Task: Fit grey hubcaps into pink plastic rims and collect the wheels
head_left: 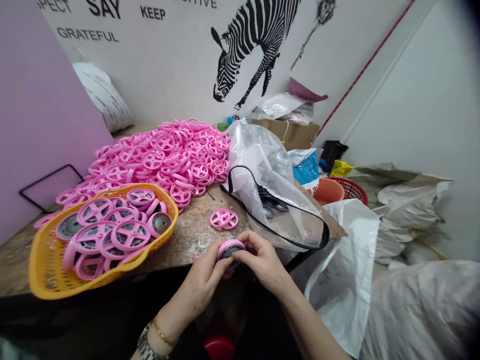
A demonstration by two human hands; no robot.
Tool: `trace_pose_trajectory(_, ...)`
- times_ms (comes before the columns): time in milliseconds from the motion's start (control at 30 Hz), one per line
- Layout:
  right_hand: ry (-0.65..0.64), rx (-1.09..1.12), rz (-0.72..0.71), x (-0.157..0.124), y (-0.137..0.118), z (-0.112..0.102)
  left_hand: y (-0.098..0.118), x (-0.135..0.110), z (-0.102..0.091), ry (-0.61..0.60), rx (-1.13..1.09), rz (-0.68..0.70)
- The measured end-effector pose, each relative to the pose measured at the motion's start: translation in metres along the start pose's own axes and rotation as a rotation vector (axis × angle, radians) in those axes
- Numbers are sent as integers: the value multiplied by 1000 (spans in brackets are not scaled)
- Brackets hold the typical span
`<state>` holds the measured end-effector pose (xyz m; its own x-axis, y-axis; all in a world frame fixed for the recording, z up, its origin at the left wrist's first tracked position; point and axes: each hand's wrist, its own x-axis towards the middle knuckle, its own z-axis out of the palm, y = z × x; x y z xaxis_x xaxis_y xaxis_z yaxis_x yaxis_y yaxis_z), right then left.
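Just past the table's front edge, both hands hold one small wheel [229,250], a pink plastic ring with a dark grey disc in it. My left hand [206,272] grips its left side, and my right hand [258,257] pinches the right side with the thumb on the grey disc. Two pink spoked rings [224,219] overlap on the table behind the hands. To the left stands a yellow basket [41,265] filled with several pink rings fitted with grey discs. Grey discs [268,211] lie inside a clear zip bag [258,145] on the right.
A large heap of pink rings [161,150] covers the back of the worktable [187,240]. Behind the clear bag stands a cardboard box [300,134]. An orange bucket [328,191], a red basket [352,190] and white sacks [423,300] crowd the right side.
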<state>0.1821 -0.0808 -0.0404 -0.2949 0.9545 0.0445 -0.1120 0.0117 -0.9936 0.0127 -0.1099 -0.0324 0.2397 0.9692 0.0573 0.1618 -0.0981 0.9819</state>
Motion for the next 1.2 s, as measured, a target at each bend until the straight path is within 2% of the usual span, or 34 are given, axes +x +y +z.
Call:
trace_pose_trajectory(167,91,-65,-43,-3,-2,6,-7,0,-1,6,-23,-49)
trace_pose_trajectory(333,117,-53,-40,1,2,7,-7,2,5,51,-27,-65)
trace_pose_trajectory(433,94,7,0,4,5,7,-6,1,8,96,-65,-123)
trace_pose_trajectory(533,7,36,31,5,2,6,-3,-2,9,146,-92,-165)
trace_pose_trajectory(633,-38,-93,7,2,-6,7,-2,-3,10,169,-51,-151)
trace_pose_trajectory(700,-9,-171,-34,0,-11,9,-2,-4,10,184,-14,-112)
trace_pose_trajectory(800,26,-220,-75,0,-15,12,-3,-6,11,222,12,-74)
trace_pose_trajectory(900,-30,-230,-86,6,-16,14,4,-9,8,242,59,-90)
trace_pose_trajectory(1000,-80,-216,-169,21,-17,15,23,-13,-4,310,194,-48)
trace_pose_trajectory(1067,-43,-284,-254,33,-16,14,38,-16,-19,417,320,17)
trace_pose_trajectory(1200,84,-770,-389,57,-10,13,63,-19,-66,662,606,130)
